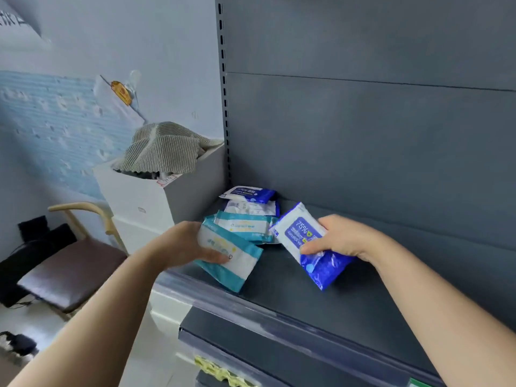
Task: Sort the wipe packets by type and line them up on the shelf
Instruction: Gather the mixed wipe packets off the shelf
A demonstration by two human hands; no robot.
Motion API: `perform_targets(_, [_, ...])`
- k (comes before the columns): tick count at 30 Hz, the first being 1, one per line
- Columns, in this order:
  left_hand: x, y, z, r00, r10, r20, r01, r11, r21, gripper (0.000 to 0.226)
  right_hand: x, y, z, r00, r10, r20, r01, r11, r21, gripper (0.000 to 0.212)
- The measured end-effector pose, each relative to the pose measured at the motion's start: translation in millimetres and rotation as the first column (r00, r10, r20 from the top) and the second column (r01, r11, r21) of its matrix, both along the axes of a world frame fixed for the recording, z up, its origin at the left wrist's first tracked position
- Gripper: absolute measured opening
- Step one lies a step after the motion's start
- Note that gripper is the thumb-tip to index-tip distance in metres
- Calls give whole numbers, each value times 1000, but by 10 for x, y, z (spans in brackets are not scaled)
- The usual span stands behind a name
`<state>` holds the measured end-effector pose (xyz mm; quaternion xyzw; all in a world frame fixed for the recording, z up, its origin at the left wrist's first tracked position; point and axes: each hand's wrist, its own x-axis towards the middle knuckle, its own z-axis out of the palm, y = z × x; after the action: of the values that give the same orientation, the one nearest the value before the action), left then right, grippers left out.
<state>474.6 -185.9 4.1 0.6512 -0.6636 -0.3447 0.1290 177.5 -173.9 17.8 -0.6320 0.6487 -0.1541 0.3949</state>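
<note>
Two hands, one wipe packet each, over the dark grey shelf (335, 317).
Left hand (178, 244) at the shelf's front left, thumb and fingers clasping a teal-and-white packet (237, 266), tilted. Right hand (343, 238) beside it, thumb and fingers pinching a blue-and-white packet (296, 233) marked 75%, slanted above the shelf. Behind both, in the back left corner, a loose heap: second teal packet (245, 226) in front, two blue-and-white packets (248, 194) behind.

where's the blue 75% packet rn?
Head view, right of centre: the blue 75% packet is gripped in the right hand over the shelf, right of the teal packet the left hand holds.
</note>
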Motion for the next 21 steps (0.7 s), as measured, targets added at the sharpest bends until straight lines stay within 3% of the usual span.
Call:
perform_targets(3, [82,-218,59,976,25,-217,-41,997,-72,28,245,-158,30,966,-115,232,121,993,-11,11])
perform_targets(6, [109,-474,-79,930,143,-337,-152,988,1,31,550,-376,-119,928,-247,279,252,967,18,17])
perform_targets(9, [-1,-549,-199,858,222,-464,-175,974,143,22,764,-477,-229,894,-339,292,336,940,62,22])
perform_targets(11, [-86,-551,-216,807,249,-536,-172,966,191,30,830,-504,-243,877,-362,315,359,931,69,19])
perform_targets(16, [-89,-507,-198,816,253,-521,-111,951,288,69,714,-393,-179,855,-401,329,361,916,178,26])
perform_targets(21, [-92,-491,26,798,73,-599,122,953,279,63,481,-279,72,846,-353,400,307,935,177,34])
